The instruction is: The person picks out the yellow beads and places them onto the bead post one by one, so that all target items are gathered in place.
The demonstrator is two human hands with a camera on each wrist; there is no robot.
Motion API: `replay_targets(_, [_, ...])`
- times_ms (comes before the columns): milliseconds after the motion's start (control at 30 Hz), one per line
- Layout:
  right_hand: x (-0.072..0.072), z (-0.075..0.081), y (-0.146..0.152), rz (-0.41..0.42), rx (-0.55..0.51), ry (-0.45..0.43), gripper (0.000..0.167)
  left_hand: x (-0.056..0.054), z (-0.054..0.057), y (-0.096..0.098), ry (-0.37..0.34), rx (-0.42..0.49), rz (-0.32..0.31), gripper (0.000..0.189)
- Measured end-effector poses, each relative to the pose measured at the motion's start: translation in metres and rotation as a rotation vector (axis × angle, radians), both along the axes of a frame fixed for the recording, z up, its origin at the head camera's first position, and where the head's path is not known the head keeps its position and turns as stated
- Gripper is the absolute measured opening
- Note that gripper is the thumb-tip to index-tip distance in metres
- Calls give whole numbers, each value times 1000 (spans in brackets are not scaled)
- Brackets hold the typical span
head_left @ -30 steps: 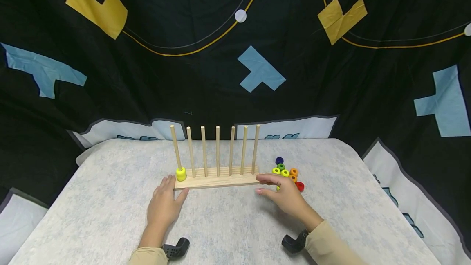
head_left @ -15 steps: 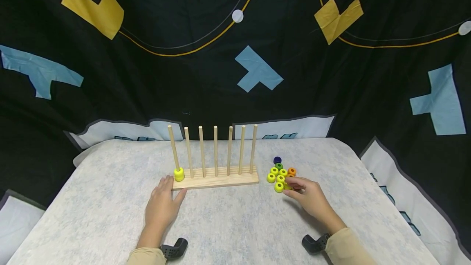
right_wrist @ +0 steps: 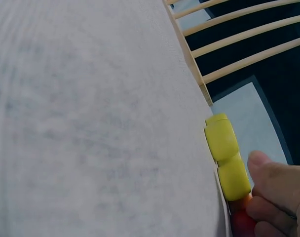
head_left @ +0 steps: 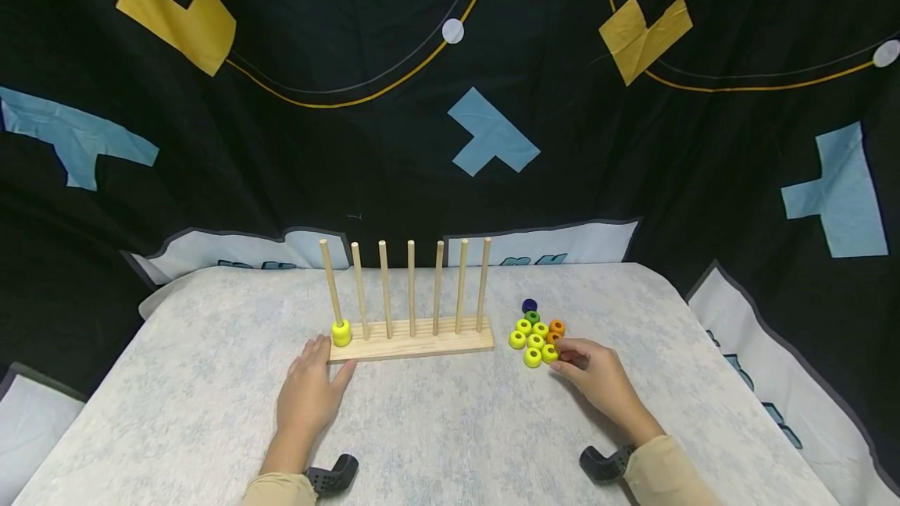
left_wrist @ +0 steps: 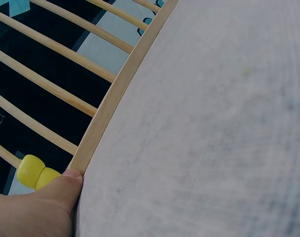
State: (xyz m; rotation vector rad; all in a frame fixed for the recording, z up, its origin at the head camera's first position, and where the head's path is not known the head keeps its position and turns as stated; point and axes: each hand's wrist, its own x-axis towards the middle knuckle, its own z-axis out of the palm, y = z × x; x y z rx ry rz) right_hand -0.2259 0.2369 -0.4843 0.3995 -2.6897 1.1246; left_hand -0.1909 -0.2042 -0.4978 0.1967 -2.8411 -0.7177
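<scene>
In the head view, my left hand [head_left: 307,393] holds the left end of a wooden peg rack [head_left: 422,343]. Its thumb lies on the rack's front edge [left_wrist: 103,116] in the left wrist view. Two stacked yellow beads [head_left: 341,333] sit on the leftmost peg. My right hand [head_left: 599,378] is bent over the right side of a loose bead cluster. Thumb and fingers stand apart beside a yellow bead [head_left: 550,354]. In the right wrist view, the fingers overlap a red bead [right_wrist: 243,224]; nothing shows pinched. The hand hides red in the head view.
Right of the rack lie several yellow beads [head_left: 517,340], an orange bead [head_left: 557,326], a green bead [head_left: 532,318] and a dark blue bead [head_left: 530,305]. The rack's several upright pegs rise from the light tabletop [head_left: 429,428]. A dark patterned cloth [head_left: 316,162] hangs behind.
My right hand has moved right, from the rack's right end to the beads, then slightly farther right, uncovering a yellow bead. My left hand stays at the rack.
</scene>
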Motion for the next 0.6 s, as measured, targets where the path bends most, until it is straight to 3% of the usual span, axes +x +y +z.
replay_targets(267, [-2,6,-9,-29,184,48,42,0,0,-1,6,10,1,75])
replay_targets(600, [-5,9,-17,-9,203,42,37,0,-1,-1,-4,8,-2,75])
